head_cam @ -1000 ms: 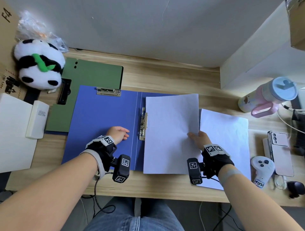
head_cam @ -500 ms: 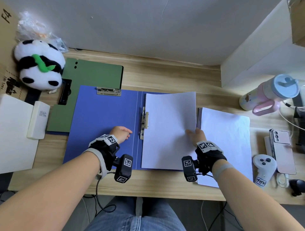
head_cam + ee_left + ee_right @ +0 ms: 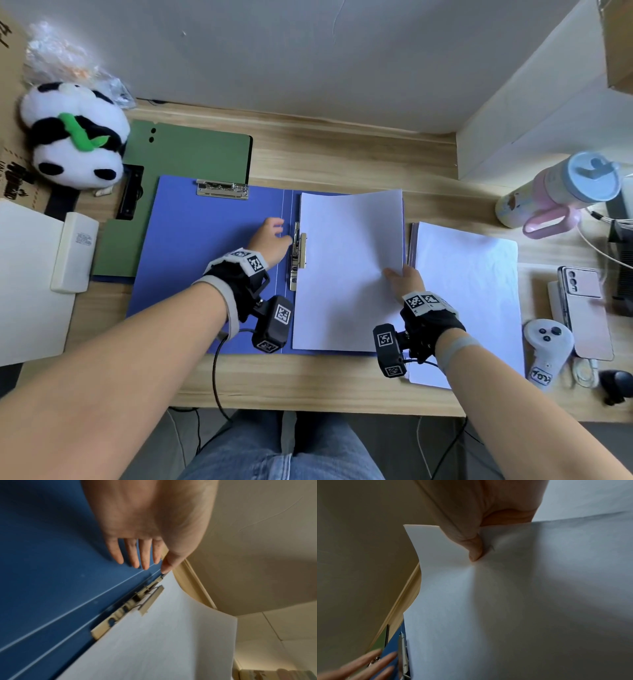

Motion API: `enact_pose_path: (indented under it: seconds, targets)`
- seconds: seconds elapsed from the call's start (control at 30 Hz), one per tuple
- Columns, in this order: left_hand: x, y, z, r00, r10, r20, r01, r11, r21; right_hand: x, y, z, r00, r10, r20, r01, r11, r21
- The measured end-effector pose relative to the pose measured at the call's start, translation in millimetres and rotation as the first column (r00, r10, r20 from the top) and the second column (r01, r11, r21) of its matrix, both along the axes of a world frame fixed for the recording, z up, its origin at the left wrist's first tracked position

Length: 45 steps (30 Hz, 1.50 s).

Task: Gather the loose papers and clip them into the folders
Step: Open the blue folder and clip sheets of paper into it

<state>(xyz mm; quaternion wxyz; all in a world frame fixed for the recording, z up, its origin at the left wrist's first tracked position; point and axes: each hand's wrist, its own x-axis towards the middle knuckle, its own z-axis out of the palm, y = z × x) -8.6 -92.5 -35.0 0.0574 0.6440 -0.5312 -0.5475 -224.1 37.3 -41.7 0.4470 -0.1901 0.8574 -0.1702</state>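
A blue folder [image 3: 212, 246] lies open on the desk, a metal clip [image 3: 298, 255] along its spine and another clip [image 3: 222, 189] at its top edge. A white sheet [image 3: 346, 274] lies on the folder's right half, its left edge at the spine clip [image 3: 137, 601]. My right hand [image 3: 402, 277] pinches this sheet [image 3: 505, 615] at its right edge, thumb on top. My left hand [image 3: 270, 240], fingers straight, hovers over the blue folder [image 3: 51, 574], its thumb at the clip's upper end. A pile of loose papers [image 3: 469, 294] lies to the right. A green folder [image 3: 185, 161] lies behind.
A plush panda [image 3: 73, 137] sits at the back left, a white notebook [image 3: 27, 284] and a white box [image 3: 73, 251] at the left. A pink bottle [image 3: 561, 192], a phone [image 3: 585, 308] and a white controller [image 3: 546, 349] crowd the right side.
My left hand has moved right across the folder to the spine clip. The right hand has slid the sheet left until its edge meets the clip.
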Motion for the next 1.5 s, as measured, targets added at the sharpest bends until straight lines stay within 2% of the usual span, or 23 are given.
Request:
enact_pose_path:
  seconds: [0.13, 0.3, 0.43, 0.53, 0.6, 0.67, 0.8, 0.93, 1.13, 1.3, 1.4, 1.5]
  targets:
    - [-15.9, -16.2, -0.7, 0.998, -0.020, -0.063, 0.024, 0.997, 0.073, -1.4, -2.3, -2.5, 1.000, 0.023, -0.021, -0.022, 1.000, 0.014]
    - [-2.3, -13.0, -0.7, 0.974, 0.072, -0.212, -0.064, 0.997, 0.048, -0.9, -2.2, -4.2, 1.000, 0.006, -0.010, -0.005, 0.999, 0.041]
    - [17.7, 6.4, -2.5, 0.991, -0.019, -0.133, 0.015, 0.999, -0.030, -0.4, -2.4, -6.1, 1.000, 0.004, -0.011, -0.004, 1.000, 0.022]
    - [30.5, 17.9, -11.9, 0.995, -0.093, -0.030, 0.095, 0.992, 0.081, 0.5, -5.3, -5.0, 1.000, 0.009, -0.030, -0.009, 1.000, 0.018]
    - [35.0, 24.7, -16.0, 0.996, -0.092, -0.008, 0.092, 0.984, 0.155, 1.2, -6.8, -4.1, 0.999, 0.014, -0.031, -0.014, 1.000, 0.024]
    - [36.5, 30.3, -20.8, 0.998, -0.064, -0.006, 0.064, 0.985, 0.163, 1.0, -7.5, -3.7, 0.999, 0.019, -0.031, -0.018, 0.999, 0.036]
    - [34.6, 36.2, -26.7, 1.000, -0.013, -0.006, 0.013, 0.994, 0.108, 0.3, -6.2, -8.3, 0.999, -0.003, -0.032, 0.004, 0.999, 0.033]
    - [34.3, 38.9, -28.8, 0.998, -0.059, 0.035, 0.056, 0.995, 0.082, -2.1, -5.2, -13.0, 0.999, 0.019, -0.039, -0.018, 1.000, 0.024]
    - [27.2, 45.2, -30.4, 0.951, -0.190, 0.243, 0.204, 0.978, -0.038, -3.0, -3.2, -21.8, 0.998, 0.033, -0.045, -0.031, 0.999, 0.029]
    - [19.9, 47.7, -23.7, 0.903, -0.229, 0.364, 0.271, 0.960, -0.066, -1.3, -5.1, -21.7, 0.997, 0.021, -0.079, -0.020, 1.000, 0.011]
    - [22.1, 49.6, -23.8, 0.912, -0.225, 0.344, 0.267, 0.961, -0.078, -2.3, -3.2, -18.5, 0.996, -0.027, -0.085, 0.027, 1.000, -0.010]
    - [32.0, 50.7, -23.5, 0.947, -0.254, 0.198, 0.267, 0.963, -0.045, -2.9, 0.5, -15.0, 0.984, -0.128, -0.120, 0.119, 0.990, -0.080]
